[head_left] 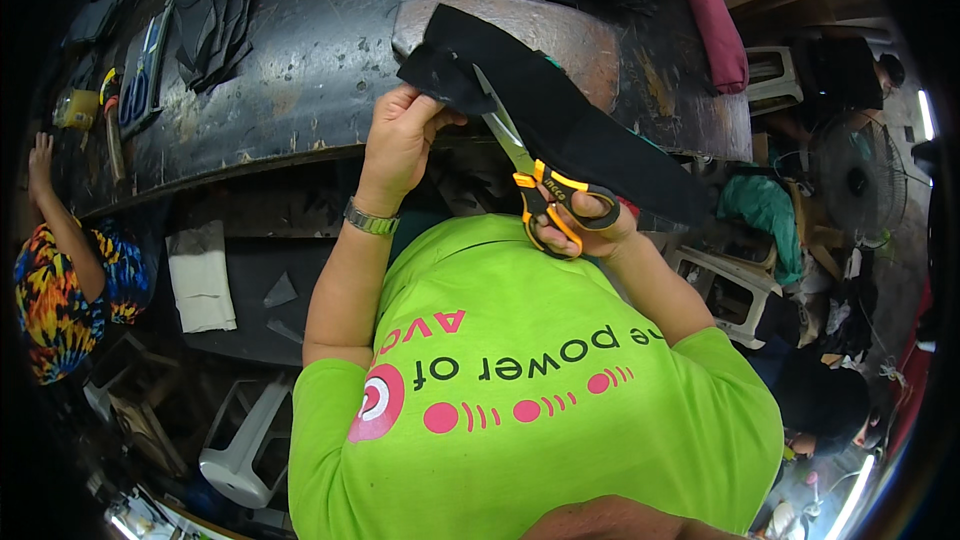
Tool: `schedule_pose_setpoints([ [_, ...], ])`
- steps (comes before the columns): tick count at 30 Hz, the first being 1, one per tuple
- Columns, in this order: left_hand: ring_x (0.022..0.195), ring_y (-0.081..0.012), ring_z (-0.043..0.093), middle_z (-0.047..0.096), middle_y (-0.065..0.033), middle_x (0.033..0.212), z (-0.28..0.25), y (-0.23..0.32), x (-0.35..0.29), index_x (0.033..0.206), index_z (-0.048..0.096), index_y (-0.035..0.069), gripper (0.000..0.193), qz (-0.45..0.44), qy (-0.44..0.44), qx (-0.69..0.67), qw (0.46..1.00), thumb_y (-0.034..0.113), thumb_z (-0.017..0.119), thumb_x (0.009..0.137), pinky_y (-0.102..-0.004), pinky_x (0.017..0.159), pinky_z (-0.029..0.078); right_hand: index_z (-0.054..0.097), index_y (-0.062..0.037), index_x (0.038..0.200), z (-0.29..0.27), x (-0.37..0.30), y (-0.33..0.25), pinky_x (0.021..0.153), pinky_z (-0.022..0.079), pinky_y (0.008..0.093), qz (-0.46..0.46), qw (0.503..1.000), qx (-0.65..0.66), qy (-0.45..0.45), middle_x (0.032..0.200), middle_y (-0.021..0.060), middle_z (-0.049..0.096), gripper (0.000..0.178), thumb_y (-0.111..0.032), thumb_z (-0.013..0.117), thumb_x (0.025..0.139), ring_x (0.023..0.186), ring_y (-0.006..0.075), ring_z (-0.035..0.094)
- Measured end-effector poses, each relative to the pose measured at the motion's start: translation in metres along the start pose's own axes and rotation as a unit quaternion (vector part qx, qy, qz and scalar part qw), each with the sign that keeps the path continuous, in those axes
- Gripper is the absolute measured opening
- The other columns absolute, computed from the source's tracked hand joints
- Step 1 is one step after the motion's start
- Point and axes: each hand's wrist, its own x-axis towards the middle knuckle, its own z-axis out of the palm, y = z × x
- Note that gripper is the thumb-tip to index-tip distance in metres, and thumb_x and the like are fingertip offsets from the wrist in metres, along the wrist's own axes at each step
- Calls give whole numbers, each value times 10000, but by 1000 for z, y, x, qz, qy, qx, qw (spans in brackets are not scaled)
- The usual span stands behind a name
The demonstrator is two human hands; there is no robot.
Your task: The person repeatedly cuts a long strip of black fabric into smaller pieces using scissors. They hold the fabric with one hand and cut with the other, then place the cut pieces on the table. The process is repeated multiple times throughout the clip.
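Facing a dark, scarred worktop [300, 50] just beyond your hands, with cut black pieces [215, 15] stacked far left of them. Your left hand [400, 135] is raised, pinching the near edge of a long black fabric strip [560, 115]. Your right hand [590, 225] grips orange-handled scissors [535, 185], blades open against the strip. The strip slants from above your left hand down past your right.

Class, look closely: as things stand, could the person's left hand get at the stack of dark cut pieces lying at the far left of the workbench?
Probably not at once: the left hand is gripping the black fabric being cut by the scissors. Nothing blocks the bench toward the stack.
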Motion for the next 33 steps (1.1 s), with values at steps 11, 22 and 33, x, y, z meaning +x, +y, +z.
schedule_pose_setpoints([
  [11, 895, -137, 632, 663, -60, 1032, 16, 3, -7, 1039, 651, -45, 202, 283, 65, 435, 852, -58, 535, 874, -222, 777, 477, 546, -38, 990, 55, -13, -2, 490, 437, 182, -3, 952, -238, 191, 713, 39, 606, 221, -161, 671, 855, 516, 57, 537],
  [22, 914, -135, 643, 681, -72, 1044, 8, -6, -10, 1127, 636, -6, 232, -12, -27, -105, 994, -5, 505, 935, -267, 764, 507, 520, 14, 1133, -24, -8, 3, 461, 408, 182, 31, 999, -42, -8, 739, 119, 589, 667, -446, 787, 731, 548, 116, 541],
  [33, 848, -146, 660, 689, -87, 1013, 5, -11, -12, 1074, 640, 18, 171, -37, -5, -139, 990, 17, 542, 935, -258, 728, 520, 513, 18, 1159, -30, -13, -5, 472, 418, 194, 45, 994, -93, -34, 717, 125, 583, 686, -459, 770, 739, 556, 126, 550],
])
